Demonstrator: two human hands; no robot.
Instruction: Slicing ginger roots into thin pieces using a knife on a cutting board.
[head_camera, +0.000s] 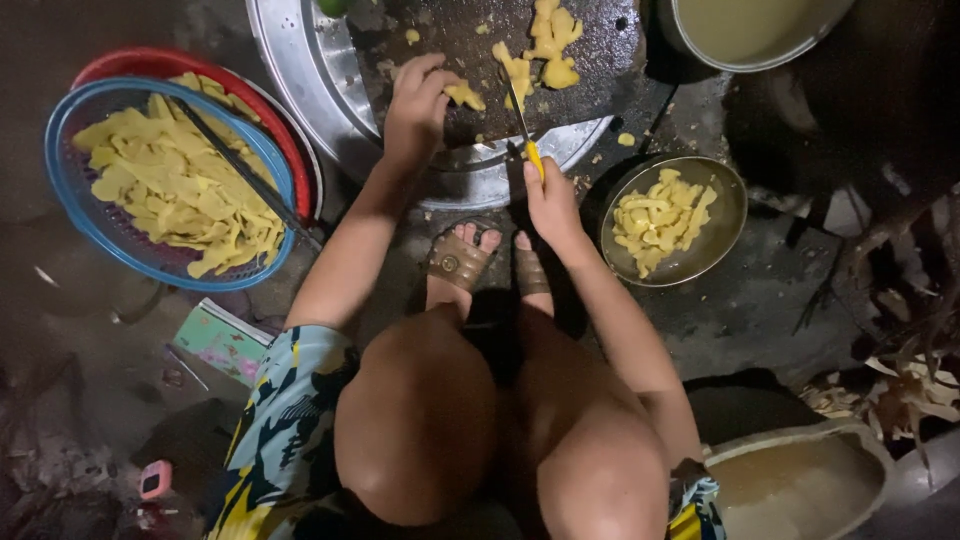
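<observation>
Left hand pressing fingertips onto a yellow fruit piece mid dark cutting board; right hand wrapped shut around yellow-handled knife, blade at near edge. Sliced already: heaped blue basket, part-filled metal bowl. Left uncut: chunks at far edge. Sandalled feet crowding round steel tray.

Shiny metal tray, smooth and bright at the rim, under a dark, matt, rough-looking cutting board. The knife shows a thin steel blade and a glossy yellow plastic handle. Blue plastic mesh basket nested in a red plastic one. The metal bowl looks duller, brushed. The yellow slices look moist, slightly waxy. The ground is rough, damp concrete.
</observation>
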